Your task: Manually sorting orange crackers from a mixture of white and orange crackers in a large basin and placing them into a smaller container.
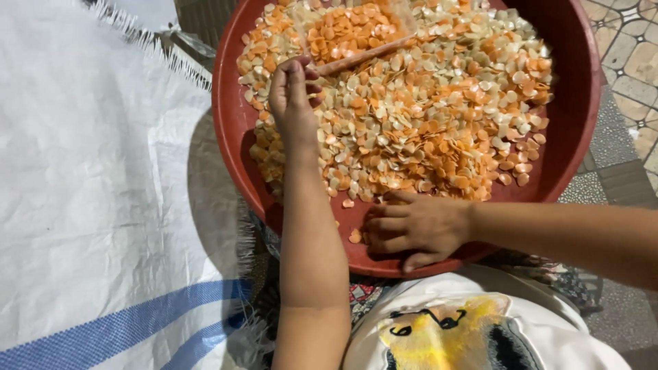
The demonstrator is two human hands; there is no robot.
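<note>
Head view shows a red basin (576, 123) heaped with orange and pale chips (425, 116). Left hand (291, 99) reaches into the heap, fingertips pinched together on a clear bag (353, 31) of orange chips at the far side. Right hand (411, 229) lies near the close rim, fingers loosely curled, holding nothing.

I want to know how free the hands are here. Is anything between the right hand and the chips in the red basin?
Nothing visible. The right hand rests on the red basin at its near rim, right at the edge of the chips. The left hand is already among them, further back.
</note>
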